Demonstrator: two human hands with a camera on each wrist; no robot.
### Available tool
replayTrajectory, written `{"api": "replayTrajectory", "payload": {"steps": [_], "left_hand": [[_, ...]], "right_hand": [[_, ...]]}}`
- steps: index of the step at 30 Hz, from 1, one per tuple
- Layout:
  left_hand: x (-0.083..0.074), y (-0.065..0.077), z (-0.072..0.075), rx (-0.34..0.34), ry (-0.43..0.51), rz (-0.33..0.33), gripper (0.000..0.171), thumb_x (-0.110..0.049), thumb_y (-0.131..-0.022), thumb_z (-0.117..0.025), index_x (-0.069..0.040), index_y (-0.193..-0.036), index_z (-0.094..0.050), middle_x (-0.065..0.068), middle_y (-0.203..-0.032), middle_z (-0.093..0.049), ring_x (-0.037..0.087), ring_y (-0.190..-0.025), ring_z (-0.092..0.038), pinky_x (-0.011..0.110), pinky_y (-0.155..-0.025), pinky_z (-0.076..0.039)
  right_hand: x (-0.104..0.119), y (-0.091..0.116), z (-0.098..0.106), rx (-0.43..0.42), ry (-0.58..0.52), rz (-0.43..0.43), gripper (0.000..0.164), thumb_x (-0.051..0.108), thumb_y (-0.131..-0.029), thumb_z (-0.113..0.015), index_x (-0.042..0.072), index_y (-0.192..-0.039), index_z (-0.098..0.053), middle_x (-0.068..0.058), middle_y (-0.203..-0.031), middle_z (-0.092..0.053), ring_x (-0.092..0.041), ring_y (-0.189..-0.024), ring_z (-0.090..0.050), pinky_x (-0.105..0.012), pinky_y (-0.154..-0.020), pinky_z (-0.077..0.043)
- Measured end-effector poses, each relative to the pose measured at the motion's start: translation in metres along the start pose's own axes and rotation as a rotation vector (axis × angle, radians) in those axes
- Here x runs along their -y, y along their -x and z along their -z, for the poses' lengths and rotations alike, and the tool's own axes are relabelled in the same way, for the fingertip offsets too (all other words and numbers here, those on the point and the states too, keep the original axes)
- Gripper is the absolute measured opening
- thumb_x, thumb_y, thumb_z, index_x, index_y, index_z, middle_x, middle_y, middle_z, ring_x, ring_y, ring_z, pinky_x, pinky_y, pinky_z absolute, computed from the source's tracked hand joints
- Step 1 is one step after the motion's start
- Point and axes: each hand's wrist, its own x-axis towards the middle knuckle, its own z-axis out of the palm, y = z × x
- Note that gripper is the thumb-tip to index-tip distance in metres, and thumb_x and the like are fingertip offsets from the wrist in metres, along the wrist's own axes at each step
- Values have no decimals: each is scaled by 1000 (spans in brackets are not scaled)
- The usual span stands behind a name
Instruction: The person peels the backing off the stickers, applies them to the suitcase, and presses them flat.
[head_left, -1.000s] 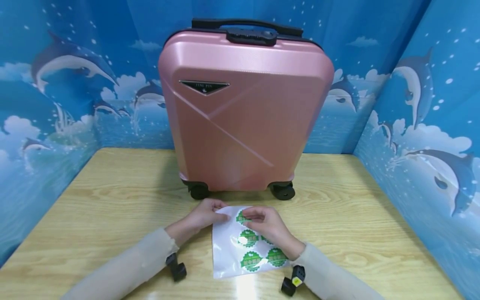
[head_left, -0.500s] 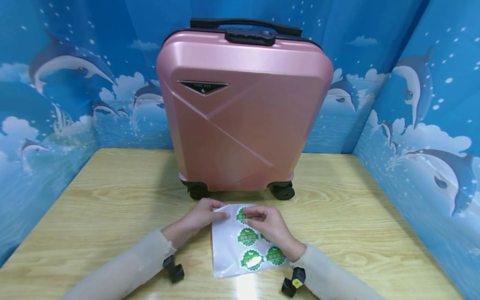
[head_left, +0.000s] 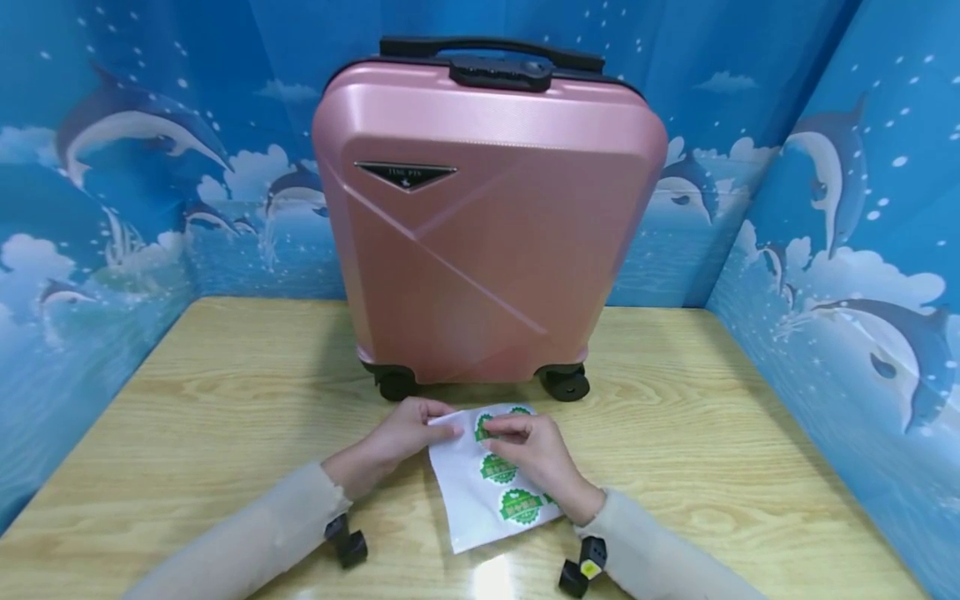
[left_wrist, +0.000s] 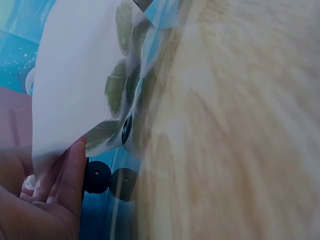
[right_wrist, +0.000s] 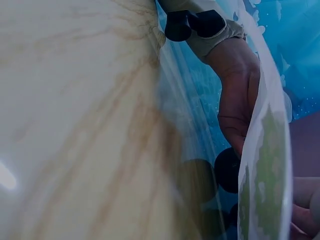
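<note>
A white sheet of round green stickers [head_left: 465, 483] is tilted up over the table in front of the suitcase. My left hand [head_left: 408, 433] pinches its upper left corner, thumb on the near face. In the left wrist view, the fingers of the left hand [left_wrist: 55, 195] lie behind the sheet [left_wrist: 70, 75]. My right hand [head_left: 540, 454] is at the upper sticker [head_left: 482, 427], its thumb and curled fingers pinching at the print and covering part of it. In the right wrist view, the right hand [right_wrist: 305, 210] is partly cut off beside the sheet [right_wrist: 267, 170].
A pink hard-shell suitcase [head_left: 480, 250] stands upright on black wheels [head_left: 566, 383] just behind the hands. The wood-grain table [head_left: 225, 392] is bordered by blue dolphin-print curtains [head_left: 862, 250] at the back and both sides. Each wrist carries a small black camera [head_left: 345, 542].
The sheet has tilted up and its lower edge has swung to the right, showing more green print at the top. Both hands keep nearly the same place.
</note>
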Motion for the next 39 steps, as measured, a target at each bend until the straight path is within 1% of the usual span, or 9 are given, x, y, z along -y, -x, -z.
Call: {"api": "replayTrajectory", "payload": {"steps": [5,10,13,17,23,31,33,35,39], "left_hand": [[-1,1,0,20,40,15,26,-6,-85,-66,14,-102,-63,2,-82,-67,8,-68,-57,22,-64,-48],[-2,1,-1,33,61,-12,29,-7,-87,-64,16,-104,-61,5,-85,-68,8,-69,-58,21,-64,-49],[-2,0,-2,24,65,-28,30,-6,-86,-64,17,-105,-60,7,-87,-68,7,-70,-58,20,-65,-49],[-2,-1,-2,18,72,-28,29,-4,-85,-65,18,-104,-59,5,-85,-67,6,-70,-57,19,-64,-48],[-2,-1,-3,32,70,-34,29,-6,-87,-65,17,-103,-60,5,-86,-68,6,-70,-56,19,-64,-48],[-3,0,-1,38,73,3,29,-8,-87,-65,15,-103,-62,3,-85,-67,7,-70,-57,19,-64,-48],[-4,0,0,39,75,5,29,-9,-87,-65,15,-103,-62,2,-85,-67,7,-71,-57,19,-64,-48],[-4,1,0,41,75,5,29,-9,-86,-66,14,-103,-62,2,-85,-67,7,-71,-57,20,-64,-48],[-3,0,2,40,69,-16,29,-9,-85,-67,14,-101,-63,1,-83,-68,8,-72,-56,21,-66,-47]], "right_hand": [[1,1,-3,-35,54,37,19,4,-74,-77,6,-93,-75,-9,-100,-70,-23,-99,-64,-22,-84,-51],[2,0,-6,-63,130,77,19,7,-71,-80,9,-90,-75,-3,-99,-71,-20,-100,-63,-28,-92,-47],[1,0,-8,-80,148,89,18,8,-71,-81,10,-88,-76,-2,-97,-71,-19,-98,-64,-29,-91,-48],[1,0,-10,-95,143,107,16,6,-71,-81,9,-86,-75,-3,-95,-71,-19,-96,-64,-26,-87,-50],[2,1,-10,-106,108,113,14,3,-71,-80,7,-84,-75,-4,-92,-71,-21,-93,-65,-23,-83,-51],[1,0,-11,-110,82,84,7,1,-73,-78,6,-78,-75,-3,-91,-71,-20,-93,-65,-21,-83,-51],[5,0,-12,-111,69,70,6,-2,-74,-76,3,-78,-74,-6,-91,-71,-22,-94,-65,-23,-83,-51],[14,3,-12,-115,73,63,6,-5,-75,-74,0,-78,-73,-9,-91,-71,-25,-93,-64,-25,-82,-52],[14,4,-11,-123,73,71,7,-4,-75,-74,3,-77,-73,-8,-88,-70,-23,-90,-64,-25,-81,-53]]}}
